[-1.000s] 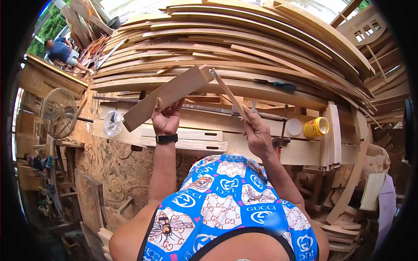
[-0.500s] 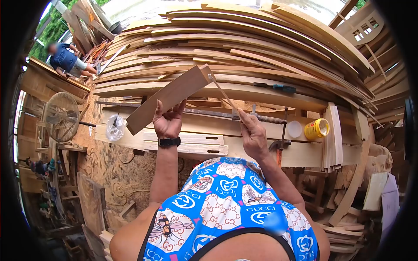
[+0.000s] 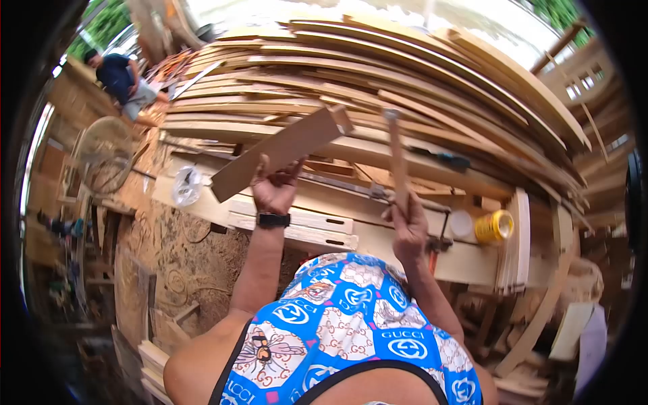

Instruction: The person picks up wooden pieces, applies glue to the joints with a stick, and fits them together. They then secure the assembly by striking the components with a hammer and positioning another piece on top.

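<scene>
A wooden board (image 3: pixel 273 155) is held up at a slant by my left hand (image 3: pixel 275 187), its fingers closed around the lower edge. My right hand (image 3: pixel 410 224) pinches a flat wooden stick (image 3: pixel 397 152), which points upward with a pale smear at its top. Stick and board are apart, with the stick to the right of the board's far end. Below my left hand, two pale slotted wood pieces (image 3: pixel 290 226) lie on the bench. Beyond my right hand are a yellow tub (image 3: pixel 493 225) and a round white lid (image 3: pixel 461 223).
Long planks (image 3: pixel 378 64) are stacked behind the bench. A dark-handled tool (image 3: pixel 449 159) lies on the plank nearest me. A metal bar clamp (image 3: pixel 337 185) crosses the bench; a plastic bag (image 3: pixel 186 186) sits at its left. A fan (image 3: pixel 104 155) and another person (image 3: pixel 116 75) are farther left.
The stick has left the board's end, swung upright and moved right with my right hand. My left hand still holds the board at a similar slant. The camera view has shifted slightly.
</scene>
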`<state>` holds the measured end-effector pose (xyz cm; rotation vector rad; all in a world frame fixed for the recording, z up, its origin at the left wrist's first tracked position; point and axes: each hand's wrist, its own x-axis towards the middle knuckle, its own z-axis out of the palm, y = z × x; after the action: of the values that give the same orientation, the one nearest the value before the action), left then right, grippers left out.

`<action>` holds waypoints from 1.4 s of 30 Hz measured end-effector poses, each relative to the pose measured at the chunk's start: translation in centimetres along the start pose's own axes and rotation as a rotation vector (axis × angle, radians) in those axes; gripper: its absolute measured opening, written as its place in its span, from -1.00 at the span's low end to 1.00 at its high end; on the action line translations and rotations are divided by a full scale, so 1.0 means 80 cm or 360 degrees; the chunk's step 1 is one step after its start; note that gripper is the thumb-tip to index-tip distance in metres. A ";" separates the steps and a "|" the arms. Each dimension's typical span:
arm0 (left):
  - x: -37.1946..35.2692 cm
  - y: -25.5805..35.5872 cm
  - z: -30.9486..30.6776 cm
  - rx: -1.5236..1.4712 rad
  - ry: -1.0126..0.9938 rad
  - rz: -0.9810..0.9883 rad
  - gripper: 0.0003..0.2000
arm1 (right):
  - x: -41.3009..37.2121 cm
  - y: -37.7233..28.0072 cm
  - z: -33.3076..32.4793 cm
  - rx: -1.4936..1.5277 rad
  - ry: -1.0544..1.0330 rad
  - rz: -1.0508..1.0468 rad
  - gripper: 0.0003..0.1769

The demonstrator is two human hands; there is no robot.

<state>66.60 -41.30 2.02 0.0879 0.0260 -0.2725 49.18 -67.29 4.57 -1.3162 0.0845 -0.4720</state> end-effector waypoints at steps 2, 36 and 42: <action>-0.016 -0.011 0.047 0.0115 0.0191 0.0039 -0.60 | 0.008 0.018 -0.013 0.0062 0.0111 0.0037 -0.63; -0.040 0.096 0.175 0.1458 -0.0707 0.1099 -0.25 | 0.010 0.031 -0.009 0.0518 -0.0141 0.0599 -0.80; -0.051 0.117 0.183 0.0812 -0.0815 0.0502 -0.36 | 0.015 0.036 -0.007 0.0513 -0.0180 0.0584 -0.78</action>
<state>65.37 -32.55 17.57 0.5221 -0.5646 0.0256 50.86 -67.75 1.97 -0.9793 0.1463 -0.0914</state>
